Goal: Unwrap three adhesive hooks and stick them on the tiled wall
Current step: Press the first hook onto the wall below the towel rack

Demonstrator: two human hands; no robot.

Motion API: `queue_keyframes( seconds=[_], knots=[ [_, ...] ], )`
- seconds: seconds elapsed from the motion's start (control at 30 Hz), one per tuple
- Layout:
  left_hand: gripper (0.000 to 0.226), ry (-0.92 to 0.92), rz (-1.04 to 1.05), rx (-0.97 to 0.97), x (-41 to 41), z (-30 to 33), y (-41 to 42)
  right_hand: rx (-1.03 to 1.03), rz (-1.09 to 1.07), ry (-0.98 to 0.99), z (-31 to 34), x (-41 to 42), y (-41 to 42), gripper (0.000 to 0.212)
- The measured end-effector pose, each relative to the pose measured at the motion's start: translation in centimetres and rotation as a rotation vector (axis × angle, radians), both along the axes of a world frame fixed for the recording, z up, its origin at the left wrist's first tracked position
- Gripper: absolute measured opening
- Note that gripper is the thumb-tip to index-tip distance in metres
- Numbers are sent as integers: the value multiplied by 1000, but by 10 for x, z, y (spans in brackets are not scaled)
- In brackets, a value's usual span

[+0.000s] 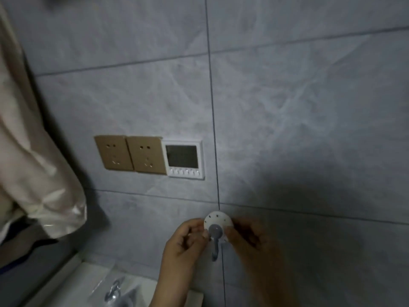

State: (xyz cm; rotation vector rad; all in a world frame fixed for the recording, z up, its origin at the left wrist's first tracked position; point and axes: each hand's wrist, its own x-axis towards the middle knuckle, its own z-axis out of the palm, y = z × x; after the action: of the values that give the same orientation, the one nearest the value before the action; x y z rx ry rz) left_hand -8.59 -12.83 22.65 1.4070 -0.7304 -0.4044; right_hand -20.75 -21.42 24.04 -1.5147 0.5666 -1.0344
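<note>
Gripping hook (217,234), blurred fingers (207,234) hide its edges.

Dim grey tiled wall (287,107) bears two sockets (130,154)

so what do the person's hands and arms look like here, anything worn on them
Both are bare: the left hand and the right hand show no gloves, and no rings or watch can be made out, though the picture is dim and soft. The forearms running down to the bottom edge are uncovered too, with no sleeve or cuff in view. The right one lies in deeper shadow.
</note>
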Motion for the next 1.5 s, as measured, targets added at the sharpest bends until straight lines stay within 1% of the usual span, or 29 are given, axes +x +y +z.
queue_keyframes(
  seconds=[0.1, 0.17, 0.2, 0.23, 0.3, 0.37, 0.43, 0.57, 0.67, 0.73, 0.83, 0.93, 1.07, 1.2, 1.3, 1.5],
  knots=[
    [21, -54, 45, -61, 10, 33, 7, -176, -1, -45, 39, 13, 6, 25],
    [19, -71, 72, -90, 17, 53, 10, -316, -20, -21, 63, 21, 10, 39],
    [17, -77, 80, -109, 21, 64, 12, -372, -65, 0, 73, 26, 11, 45],
    [14, -84, 81, -124, 24, 72, 13, -409, -123, 18, 79, 30, 10, 46],
    [10, -104, 82, -152, 32, 91, 13, -451, -228, 38, 93, 40, 10, 33],
    [9, -127, 103, -181, 40, 111, 12, -440, -262, -9, 109, 50, 10, 22],
    [10, -157, 117, -211, 48, 132, 10, -423, -261, -63, 128, 60, 11, 17],
    [18, -258, 127, -272, 63, 176, 7, -392, -253, -112, 170, 78, 17, 20],
    [20, -351, 141, -304, 74, 210, 6, -458, -346, -112, 203, 90, 18, 26],
    [19, -396, 138, -322, 80, 233, 4, -502, -395, -148, 224, 96, 16, 24],
    [19, -428, 143, -346, 91, 263, 2, -532, -423, -203, 253, 107, 16, 20],
    [15, -443, 184, -382, 99, 287, -5, -605, -469, -228, 274, 121, 14, 20],
    [8, -473, 252, -410, 110, 309, -16, -675, -523, -224, 295, 137, 10, 22],
    [12, -491, 306, -455, 117, 323, -25, -716, -567, -209, 311, 147, 7, 23],
    [13, -490, 331, -489, 120, 327, -30, -706, -611, -211, 317, 153, 2, 22],
    [11, -531, 401, -429, 127, 330, -39, -669, -636, -234, 319, 160, -5, 22]
  ],
)
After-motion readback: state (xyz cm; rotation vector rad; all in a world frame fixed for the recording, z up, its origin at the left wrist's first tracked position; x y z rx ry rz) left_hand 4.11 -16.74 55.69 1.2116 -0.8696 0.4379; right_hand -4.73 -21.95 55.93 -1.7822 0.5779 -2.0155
